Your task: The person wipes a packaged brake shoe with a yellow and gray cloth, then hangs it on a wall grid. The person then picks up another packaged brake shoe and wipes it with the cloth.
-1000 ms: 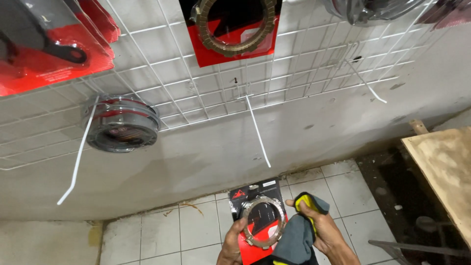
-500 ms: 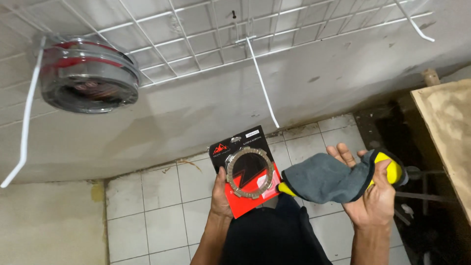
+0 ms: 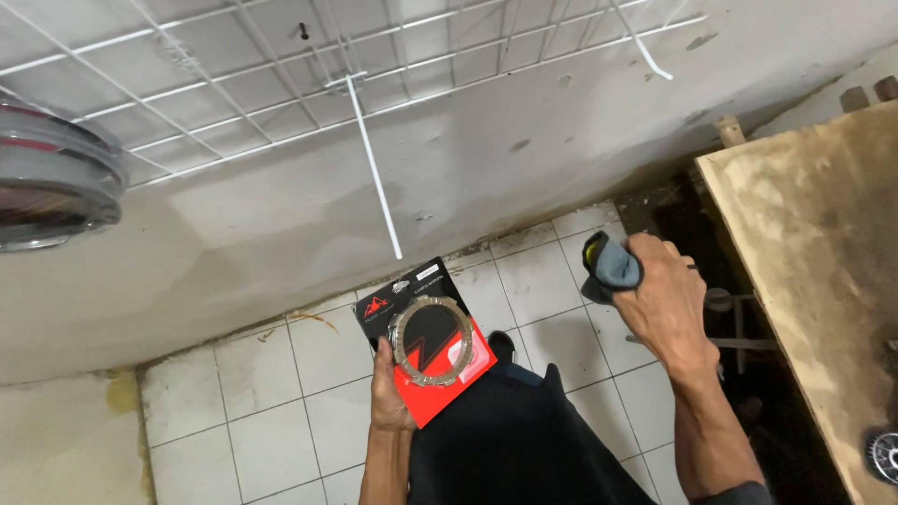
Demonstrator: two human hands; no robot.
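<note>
Head view, looking down past a white wire grid (image 3: 281, 84) fixed on the wall: a red-and-black carded pack with a toothed ring part (image 3: 428, 341) sealed on its front is held up in the left hand (image 3: 391, 393), which is clamped on the pack's lower left corner only, thumb on the front, fingers tucked behind where they can't be seen. So the pack is hanging in the air over the tiled floor (image 3: 281, 411), roughly in front of the dark trousers (image 3: 514, 449), touching nothing but that hand. The right hand (image 3: 669, 309) is closed into a fist around a grey cloth (image 3: 617, 266), and something yellow and black pokes out of the top of it, looks like a tool handle but that can't really be told. What could go wrong, as a guess: with the pack pinched by a single corner, a slip is easily had if the wrist is turned, and it'd land on hard tile near the grimy wall edge. The wooden board (image 3: 823, 281) at the right is near the right elbow and could be knocked. The long white hook (image 3: 374, 173) sticking out of the grid could also be snagged if either hand is raised.
</note>
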